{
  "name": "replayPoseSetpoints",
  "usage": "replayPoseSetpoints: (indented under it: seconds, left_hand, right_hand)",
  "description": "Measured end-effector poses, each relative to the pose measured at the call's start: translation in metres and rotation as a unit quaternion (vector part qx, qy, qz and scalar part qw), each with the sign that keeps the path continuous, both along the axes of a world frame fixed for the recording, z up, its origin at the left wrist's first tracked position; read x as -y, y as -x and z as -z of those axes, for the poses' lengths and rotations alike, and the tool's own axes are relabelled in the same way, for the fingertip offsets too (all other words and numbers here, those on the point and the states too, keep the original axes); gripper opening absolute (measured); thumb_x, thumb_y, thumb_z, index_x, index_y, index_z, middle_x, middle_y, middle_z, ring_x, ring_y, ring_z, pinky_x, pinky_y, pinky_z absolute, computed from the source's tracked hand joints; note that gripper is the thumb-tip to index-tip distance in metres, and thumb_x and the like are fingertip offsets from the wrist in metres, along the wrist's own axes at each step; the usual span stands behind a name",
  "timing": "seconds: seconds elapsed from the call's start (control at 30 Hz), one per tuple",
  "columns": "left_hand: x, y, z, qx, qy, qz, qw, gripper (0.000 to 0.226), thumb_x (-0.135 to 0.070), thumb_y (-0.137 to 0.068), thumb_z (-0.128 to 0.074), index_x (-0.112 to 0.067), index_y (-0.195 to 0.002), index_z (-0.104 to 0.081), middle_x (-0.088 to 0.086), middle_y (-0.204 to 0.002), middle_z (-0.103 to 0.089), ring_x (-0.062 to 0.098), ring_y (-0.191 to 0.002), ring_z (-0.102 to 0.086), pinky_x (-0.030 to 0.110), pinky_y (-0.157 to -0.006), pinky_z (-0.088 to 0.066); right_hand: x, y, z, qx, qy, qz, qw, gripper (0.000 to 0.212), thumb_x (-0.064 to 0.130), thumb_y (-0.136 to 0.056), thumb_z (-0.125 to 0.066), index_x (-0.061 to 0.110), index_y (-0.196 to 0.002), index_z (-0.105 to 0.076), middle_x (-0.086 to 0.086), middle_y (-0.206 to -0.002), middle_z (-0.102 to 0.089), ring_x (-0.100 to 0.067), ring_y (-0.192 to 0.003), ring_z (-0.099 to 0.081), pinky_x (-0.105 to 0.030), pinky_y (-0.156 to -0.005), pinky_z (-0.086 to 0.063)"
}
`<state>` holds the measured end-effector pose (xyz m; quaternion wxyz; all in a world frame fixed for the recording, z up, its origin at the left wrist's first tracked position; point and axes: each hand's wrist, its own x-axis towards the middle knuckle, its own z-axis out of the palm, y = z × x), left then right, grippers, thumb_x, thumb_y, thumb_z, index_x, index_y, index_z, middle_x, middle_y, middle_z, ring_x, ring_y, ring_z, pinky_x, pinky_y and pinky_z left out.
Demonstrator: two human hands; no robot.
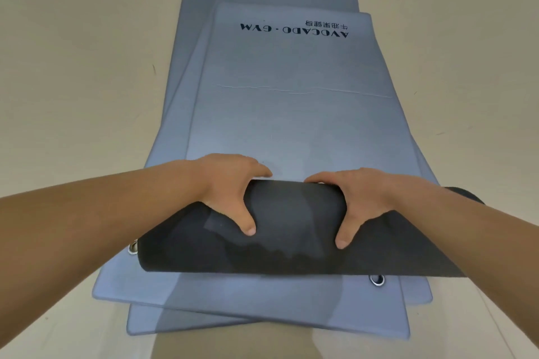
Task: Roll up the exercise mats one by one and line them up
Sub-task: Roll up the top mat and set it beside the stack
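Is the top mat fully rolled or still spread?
Mostly spread. The top mat is flat except its near end, a dark roll gripped by the left hand and right hand.

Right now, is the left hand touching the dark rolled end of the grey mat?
Touching: head view shows left hand gripping the dark rolled end.

A stack of mats (248,300) lies on the floor (73,67), running near to far, with edges fanning out at both the near and far ends. The top mat (291,114) has its near end curled into a roll (291,213) lying crosswise, left to right, over the stack. The left hand (230,186) grips the roll left of centre and the right hand (364,201) right of centre, thumbs on the near side, fingers over the far side.
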<state>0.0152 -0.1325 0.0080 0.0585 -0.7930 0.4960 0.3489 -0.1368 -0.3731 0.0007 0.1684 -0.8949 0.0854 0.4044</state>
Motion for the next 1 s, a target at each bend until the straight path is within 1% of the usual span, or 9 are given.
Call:
replayPoseSetpoints:
  seconds: [0.07,0.17,0.23,0.33,0.4,0.5,0.63,0.73,1.0]
  left_hand:
    - [-0.007,-0.003,-0.007,0.104,0.055,0.015,0.993,0.103,-0.079,-0.071,-0.074,-0.031,-0.156,-0.039,-0.009,-0.149,-0.050,0.019,-0.133,-0.052,0.042,-0.104,-0.050]
    - [-0.018,0.020,-0.007,0.170,0.137,0.047,0.975,0.087,-0.082,-0.080,-0.057,-0.030,-0.149,-0.045,-0.003,-0.136,-0.056,0.022,-0.116,-0.056,0.041,-0.095,-0.050]
    - [-0.025,0.044,0.002,0.158,0.102,0.063,0.980,0.107,-0.085,-0.073,-0.060,-0.030,-0.158,-0.026,0.003,-0.150,-0.046,0.027,-0.129,-0.049,0.047,-0.105,-0.045]
    - [-0.033,0.063,0.026,0.178,0.031,0.075,0.981,0.135,-0.074,-0.074,-0.072,-0.027,-0.163,0.017,0.018,-0.170,0.001,0.042,-0.155,-0.010,0.062,-0.122,-0.022]
    - [-0.037,0.063,0.038,0.200,0.047,0.082,0.975,0.135,-0.068,-0.077,-0.073,-0.025,-0.161,0.023,0.020,-0.170,0.008,0.045,-0.155,-0.003,0.064,-0.121,-0.018]
    - [-0.036,0.054,0.040,0.191,0.063,0.110,0.973,0.133,-0.069,-0.072,-0.072,-0.024,-0.161,0.016,0.019,-0.165,-0.008,0.044,-0.148,-0.016,0.061,-0.115,-0.027]
    - [-0.024,0.028,0.026,0.159,0.077,0.109,0.978,0.129,-0.071,-0.057,-0.072,-0.028,-0.159,-0.005,0.009,-0.146,-0.041,0.030,-0.127,-0.045,0.051,-0.101,-0.044]
    - [-0.020,0.018,0.020,0.138,0.086,0.099,0.982,0.122,-0.070,-0.055,-0.071,-0.032,-0.156,-0.014,0.000,-0.133,-0.051,0.024,-0.112,-0.054,0.045,-0.092,-0.050]
    - [-0.009,0.023,-0.004,0.086,0.111,0.077,0.987,0.096,-0.062,-0.060,-0.074,-0.036,-0.145,-0.037,-0.010,-0.108,-0.063,0.019,-0.095,-0.064,0.039,-0.078,-0.057]
  right_hand:
    - [0.010,-0.007,0.001,0.001,-0.027,0.054,0.998,0.126,0.056,-0.041,-0.101,0.063,-0.146,-0.031,0.027,-0.136,-0.046,-0.014,-0.131,-0.050,-0.041,-0.110,-0.045]
    - [0.018,-0.013,0.007,0.014,-0.033,0.093,0.995,0.127,0.061,-0.038,-0.100,0.065,-0.145,-0.031,0.019,-0.139,-0.036,-0.019,-0.135,-0.044,-0.051,-0.110,-0.046]
    - [0.019,-0.014,0.007,0.028,-0.020,0.103,0.994,0.124,0.063,-0.039,-0.099,0.063,-0.144,-0.033,0.015,-0.139,-0.036,-0.023,-0.136,-0.042,-0.054,-0.109,-0.045]
    - [0.015,-0.017,0.003,0.061,0.022,0.083,0.994,0.119,0.063,-0.047,-0.097,0.056,-0.147,-0.034,0.013,-0.140,-0.040,-0.021,-0.137,-0.044,-0.052,-0.108,-0.045]
    - [0.006,-0.017,-0.004,0.075,0.063,0.042,0.994,0.115,0.064,-0.052,-0.094,0.052,-0.149,-0.034,0.013,-0.139,-0.043,-0.018,-0.132,-0.047,-0.048,-0.101,-0.048]
    - [-0.007,-0.016,-0.017,0.065,0.090,0.001,0.994,0.106,0.065,-0.057,-0.089,0.051,-0.146,-0.034,0.014,-0.135,-0.044,-0.016,-0.125,-0.051,-0.043,-0.094,-0.050]
    - [-0.023,-0.008,-0.026,0.018,0.097,-0.002,0.995,0.143,0.077,-0.041,-0.089,0.052,-0.157,-0.009,0.011,-0.147,-0.030,-0.020,-0.139,-0.037,-0.046,-0.104,-0.047]
    - [-0.037,-0.001,-0.019,0.050,0.148,-0.036,0.987,0.152,0.084,-0.039,-0.084,0.047,-0.159,0.003,0.002,-0.153,-0.027,-0.027,-0.141,-0.035,-0.047,-0.102,-0.048]
    - [-0.016,0.013,-0.035,0.122,0.088,-0.025,0.988,0.111,0.079,-0.041,-0.084,0.060,-0.134,-0.026,0.017,-0.119,-0.052,-0.014,-0.101,-0.060,-0.040,-0.088,-0.054]
